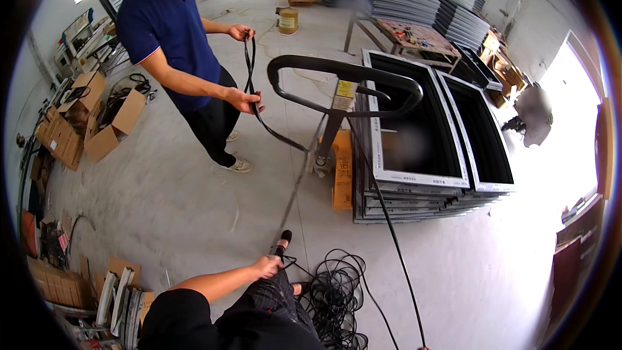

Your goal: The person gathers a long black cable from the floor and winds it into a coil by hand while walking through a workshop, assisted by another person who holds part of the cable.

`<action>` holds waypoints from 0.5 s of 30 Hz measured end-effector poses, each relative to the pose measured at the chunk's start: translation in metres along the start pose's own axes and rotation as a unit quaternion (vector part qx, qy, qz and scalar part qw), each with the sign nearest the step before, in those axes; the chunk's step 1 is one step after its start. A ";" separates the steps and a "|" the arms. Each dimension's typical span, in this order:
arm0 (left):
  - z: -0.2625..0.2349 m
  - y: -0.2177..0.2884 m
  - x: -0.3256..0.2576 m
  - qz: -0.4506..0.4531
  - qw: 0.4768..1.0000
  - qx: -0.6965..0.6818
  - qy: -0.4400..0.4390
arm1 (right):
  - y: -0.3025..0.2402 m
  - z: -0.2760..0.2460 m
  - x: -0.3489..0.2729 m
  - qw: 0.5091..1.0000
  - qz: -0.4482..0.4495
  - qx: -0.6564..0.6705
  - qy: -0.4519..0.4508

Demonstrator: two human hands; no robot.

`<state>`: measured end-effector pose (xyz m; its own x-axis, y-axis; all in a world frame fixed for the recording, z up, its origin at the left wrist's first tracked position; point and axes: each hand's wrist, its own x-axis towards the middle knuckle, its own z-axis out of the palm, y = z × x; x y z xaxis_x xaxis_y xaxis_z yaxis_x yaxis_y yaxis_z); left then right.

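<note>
My left hand (267,266) is closed around a long black rubber-like strip (295,194), which stretches up to the pallet jack's handle (327,142). From that handle another length of strip (392,227) slants down to the lower edge, where only a sliver of my right hand (424,348) shows; its fingers are hidden. A tangled heap of the same strip (337,298) lies on the floor beside my feet. Across from me a person in a dark blue shirt (172,45) holds looped strip in both hands (245,100), left of the handle.
The orange pallet jack (342,172) stands against stacked grey frames (421,178). Cardboard boxes (116,123) and frame pieces (116,298) line the left side. Behind are a worktable (414,37), more stacked frames (395,0) and a yellow tub (288,21). A fan-like object (532,113) stands near the bright doorway.
</note>
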<state>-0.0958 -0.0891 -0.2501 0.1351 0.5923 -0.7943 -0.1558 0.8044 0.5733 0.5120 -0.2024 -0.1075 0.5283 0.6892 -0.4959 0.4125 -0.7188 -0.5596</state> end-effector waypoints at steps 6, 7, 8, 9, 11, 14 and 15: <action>-0.148 -0.113 -0.008 -0.081 0.924 0.095 0.362 | 0.134 -0.078 0.003 0.945 0.035 -0.262 0.193; -0.169 -0.137 -0.021 -0.085 0.897 0.137 0.411 | 0.149 -0.085 0.004 0.943 0.046 -0.252 0.211; -0.188 -0.161 -0.032 -0.099 0.868 0.173 0.455 | 0.162 -0.088 0.006 0.936 0.054 -0.270 0.220; -0.204 -0.187 -0.045 -0.124 0.851 0.177 0.478 | 0.175 -0.091 0.004 0.927 0.062 -0.290 0.231; -0.230 -0.236 -0.074 -0.166 0.829 0.149 0.513 | 0.197 -0.089 -0.002 0.926 0.113 -0.260 0.250; -0.240 -0.296 -0.111 -0.225 0.820 0.096 0.517 | 0.229 -0.077 -0.018 0.918 0.184 -0.204 0.286; -0.239 -0.309 -0.120 -0.239 0.823 0.090 0.507 | 0.240 -0.070 -0.023 0.913 0.208 -0.183 0.298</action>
<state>-0.2977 -0.4203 -0.3799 -0.7614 -0.0634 -0.6451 -0.1621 0.9822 0.0948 0.6510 -0.3966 -0.1839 0.9612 0.2554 -0.1041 0.2463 -0.9648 -0.0921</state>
